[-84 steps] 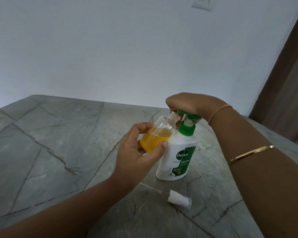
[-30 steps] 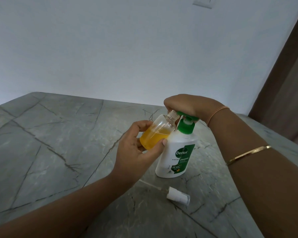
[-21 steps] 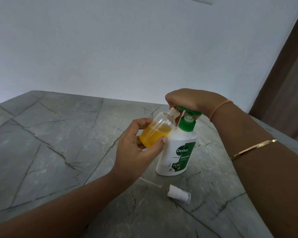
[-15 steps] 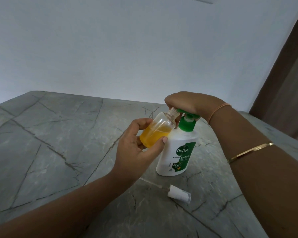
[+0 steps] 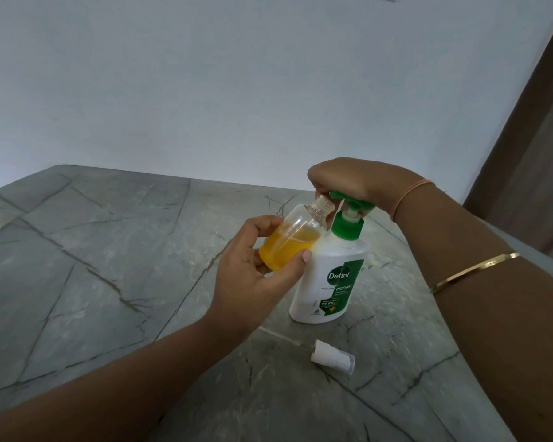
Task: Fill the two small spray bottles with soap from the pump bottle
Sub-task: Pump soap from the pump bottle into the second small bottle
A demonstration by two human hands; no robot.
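Across grey, dark-veined tabletop, under a plain pale wall, found the white pump bottle upright just right of the frame's centre, green label toward the camera. Saw the right hand laid over its green pump head, fingers curled down round the spout end, palm on top. Noted a thin orange thread at that wrist and a gold bangle further along the forearm. Found one small spray bottle held off the tabletop by the left hand, just left of the pump bottle, with fingers wrapped round its lower body and thumb across the near side. Saw it tilted, uncapped neck up and to the right, close beneath the spout, about half full of orange-yellow soap. Could not tell whether it touched the pump bottle's collar. Spotted a white spray cap lying on its side on the tabletop, lower in the frame than the pump bottle, clear dip tube stretched leftward. Caught a brown strip down the right edge.
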